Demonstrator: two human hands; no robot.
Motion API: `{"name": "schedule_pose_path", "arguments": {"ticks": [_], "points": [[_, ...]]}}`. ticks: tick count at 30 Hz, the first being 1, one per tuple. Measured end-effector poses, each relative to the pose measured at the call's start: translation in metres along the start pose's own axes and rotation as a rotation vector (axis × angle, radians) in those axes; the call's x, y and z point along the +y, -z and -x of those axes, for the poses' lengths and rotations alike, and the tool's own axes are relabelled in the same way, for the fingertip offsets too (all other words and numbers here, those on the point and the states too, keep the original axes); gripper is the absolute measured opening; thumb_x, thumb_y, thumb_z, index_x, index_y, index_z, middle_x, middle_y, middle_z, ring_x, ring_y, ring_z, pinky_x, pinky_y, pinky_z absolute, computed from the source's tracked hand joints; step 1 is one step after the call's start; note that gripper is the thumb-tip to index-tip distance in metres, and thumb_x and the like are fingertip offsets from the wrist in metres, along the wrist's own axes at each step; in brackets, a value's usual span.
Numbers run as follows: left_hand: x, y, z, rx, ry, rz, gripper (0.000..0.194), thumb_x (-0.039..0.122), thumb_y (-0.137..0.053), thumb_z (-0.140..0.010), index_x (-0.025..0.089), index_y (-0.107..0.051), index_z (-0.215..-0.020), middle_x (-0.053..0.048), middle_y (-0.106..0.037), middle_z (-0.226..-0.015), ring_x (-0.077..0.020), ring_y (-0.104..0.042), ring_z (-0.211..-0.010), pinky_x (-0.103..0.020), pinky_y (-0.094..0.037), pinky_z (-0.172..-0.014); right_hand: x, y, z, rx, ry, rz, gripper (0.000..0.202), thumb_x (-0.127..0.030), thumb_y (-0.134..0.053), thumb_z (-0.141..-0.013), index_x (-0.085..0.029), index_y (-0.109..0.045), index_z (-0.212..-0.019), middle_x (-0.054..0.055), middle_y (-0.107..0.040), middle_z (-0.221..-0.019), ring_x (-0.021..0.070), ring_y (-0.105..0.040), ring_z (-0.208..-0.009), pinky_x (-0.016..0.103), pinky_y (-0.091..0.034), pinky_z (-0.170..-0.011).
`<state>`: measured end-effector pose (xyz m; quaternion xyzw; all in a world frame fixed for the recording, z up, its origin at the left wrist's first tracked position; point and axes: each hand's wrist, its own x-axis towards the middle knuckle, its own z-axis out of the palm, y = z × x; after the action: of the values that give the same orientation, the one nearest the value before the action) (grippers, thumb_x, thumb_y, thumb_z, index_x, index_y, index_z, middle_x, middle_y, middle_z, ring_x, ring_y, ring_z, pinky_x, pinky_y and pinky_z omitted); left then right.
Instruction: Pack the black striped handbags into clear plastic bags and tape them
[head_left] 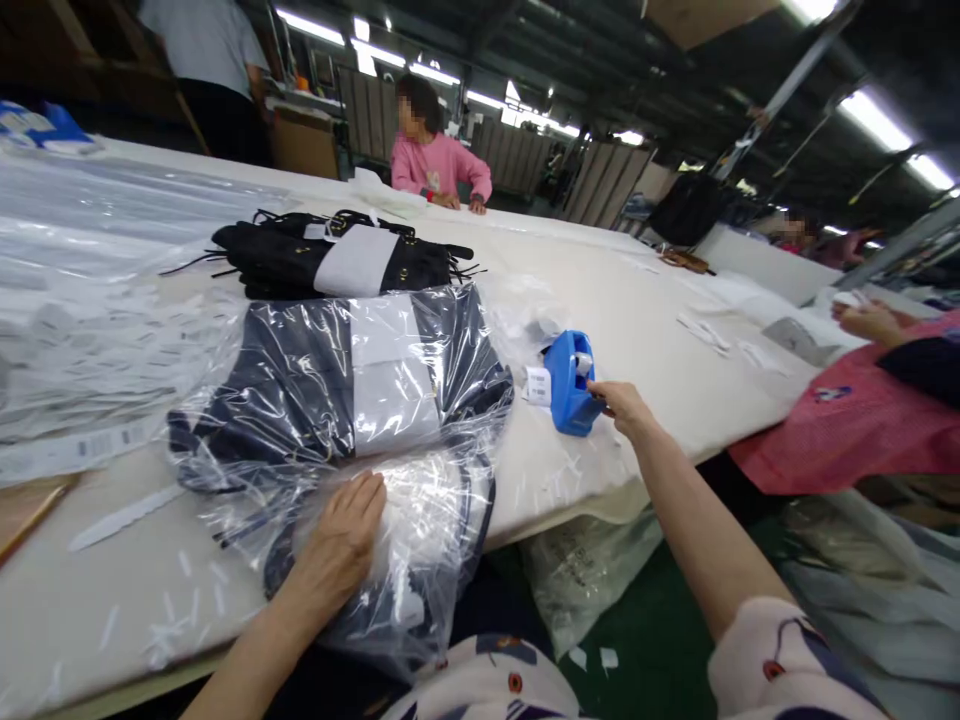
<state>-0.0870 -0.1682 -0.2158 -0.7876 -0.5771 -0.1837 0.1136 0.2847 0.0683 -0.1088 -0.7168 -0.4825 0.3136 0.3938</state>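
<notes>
My left hand [349, 530] lies flat with fingers stretched out on a clear plastic bag [420, 490]. Inside the bag is a folded dark navy item [300, 360] with a pale grey sheet [394, 375] across its middle. The bag's loose end hangs over the near table edge. To the right of the bag stands a blue tape dispenser [574, 405]. My right hand [619, 405] is closed at the dispenser's right edge, with fingertips pressed together there. Whether a strip of tape is between them is too small to see. White printed labels [537, 386] lie against the dispenser's left side.
Behind the bag lies a stack of black strapped items [285, 255]. Plastic sheets [112, 200] and labels [112, 340] cover the table's left. A white serrated strip [124, 518] and paper scraps lie nearer. One person in pink [442, 165] leans across the far edge; another sits right.
</notes>
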Motion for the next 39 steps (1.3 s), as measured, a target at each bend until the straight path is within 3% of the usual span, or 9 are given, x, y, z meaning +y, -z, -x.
{"name": "schedule_pose_path", "arguments": {"ticks": [6, 10, 14, 17, 23, 27, 31, 35, 39], "points": [[0.001, 0.004, -0.001, -0.007, 0.018, 0.016, 0.043, 0.001, -0.033, -0.077, 0.011, -0.057, -0.112, -0.014, -0.055, -0.121, -0.0252, -0.046, -0.118, -0.040, -0.041, -0.098, -0.004, 0.000, -0.002, 0.028, -0.038, -0.195, 0.021, -0.026, -0.071, -0.052, -0.017, -0.053, -0.054, -0.001, -0.053, -0.048, 0.0133, -0.051, -0.053, 0.026, -0.036, -0.050], [0.000, 0.003, -0.001, 0.001, 0.011, 0.018, 0.043, 0.000, -0.033, -0.077, 0.010, -0.056, -0.113, -0.015, -0.055, -0.120, -0.0255, -0.046, -0.118, -0.040, -0.041, -0.098, -0.001, 0.009, 0.017, 0.087, -0.006, -0.333, 0.020, -0.028, -0.070, -0.049, -0.017, -0.057, -0.060, 0.000, -0.061, -0.062, 0.0132, -0.054, -0.063, 0.025, -0.039, -0.054], [0.000, 0.003, 0.000, 0.004, 0.004, 0.005, 0.043, 0.000, -0.032, -0.078, 0.009, -0.056, -0.113, -0.015, -0.055, -0.121, -0.0255, -0.046, -0.118, -0.040, -0.040, -0.098, 0.026, 0.016, 0.059, 0.100, 0.068, -0.497, 0.028, -0.035, -0.073, -0.049, -0.019, -0.062, -0.069, 0.001, -0.064, -0.075, 0.0135, -0.057, -0.072, 0.024, -0.043, -0.059], [0.000, 0.004, 0.000, -0.009, 0.007, 0.017, 0.043, 0.001, -0.032, -0.078, 0.009, -0.056, -0.113, -0.015, -0.055, -0.121, -0.0257, -0.046, -0.119, -0.041, -0.040, -0.099, 0.051, 0.010, 0.081, 0.010, -0.008, -0.608, 0.034, -0.040, -0.076, -0.050, -0.019, -0.061, -0.071, 0.002, -0.064, -0.072, 0.0139, -0.059, -0.066, 0.024, -0.045, -0.056], [-0.002, 0.004, -0.002, -0.035, 0.024, 0.055, 0.045, 0.001, -0.032, -0.078, 0.012, -0.058, -0.113, -0.014, -0.055, -0.122, -0.0250, -0.046, -0.120, -0.042, -0.042, -0.098, 0.068, -0.010, 0.064, 0.037, -0.024, -0.497, 0.041, -0.049, -0.074, -0.048, -0.017, -0.056, -0.066, -0.002, -0.055, -0.053, 0.0089, -0.047, -0.044, 0.021, -0.036, -0.040], [0.003, 0.009, -0.004, -0.079, 0.067, 0.065, 0.048, 0.000, -0.033, -0.075, 0.012, -0.057, -0.115, -0.014, -0.055, -0.121, -0.0249, -0.045, -0.120, -0.043, -0.042, -0.098, 0.072, 0.002, 0.062, 0.065, -0.038, -0.355, 0.037, -0.045, -0.074, -0.046, -0.016, -0.056, -0.060, -0.002, -0.053, -0.048, 0.0082, -0.042, -0.039, 0.021, -0.030, -0.036], [0.013, 0.021, -0.008, -0.199, 0.102, 0.054, 0.048, 0.000, -0.035, -0.074, 0.009, -0.054, -0.117, -0.014, -0.054, -0.124, -0.0245, -0.044, -0.122, -0.042, -0.038, -0.102, 0.067, 0.020, 0.082, 0.040, 0.110, -0.081, 0.034, -0.047, -0.070, -0.056, -0.017, -0.061, -0.068, 0.001, -0.058, -0.054, 0.0132, -0.051, -0.048, 0.025, -0.041, -0.046], [0.016, 0.028, -0.012, -0.253, 0.133, 0.058, 0.044, 0.002, -0.038, -0.077, 0.006, -0.052, -0.118, -0.016, -0.051, -0.127, -0.0260, -0.041, -0.125, -0.042, -0.033, -0.105, 0.015, 0.009, 0.114, -0.306, 0.596, 0.261, 0.028, -0.049, -0.059, -0.072, -0.022, -0.064, -0.081, 0.001, -0.062, -0.063, 0.0160, -0.057, -0.056, 0.027, -0.044, -0.055], [0.019, 0.031, -0.012, -0.252, 0.143, 0.066, 0.040, 0.002, -0.037, -0.080, 0.006, -0.052, -0.116, -0.017, -0.052, -0.127, -0.0257, -0.042, -0.125, -0.041, -0.034, -0.104, -0.061, -0.045, 0.160, -0.900, 1.072, 0.410, 0.020, -0.037, -0.048, -0.086, -0.023, -0.062, -0.084, 0.002, -0.063, -0.074, 0.0141, -0.058, -0.064, 0.024, -0.042, -0.060]]}}
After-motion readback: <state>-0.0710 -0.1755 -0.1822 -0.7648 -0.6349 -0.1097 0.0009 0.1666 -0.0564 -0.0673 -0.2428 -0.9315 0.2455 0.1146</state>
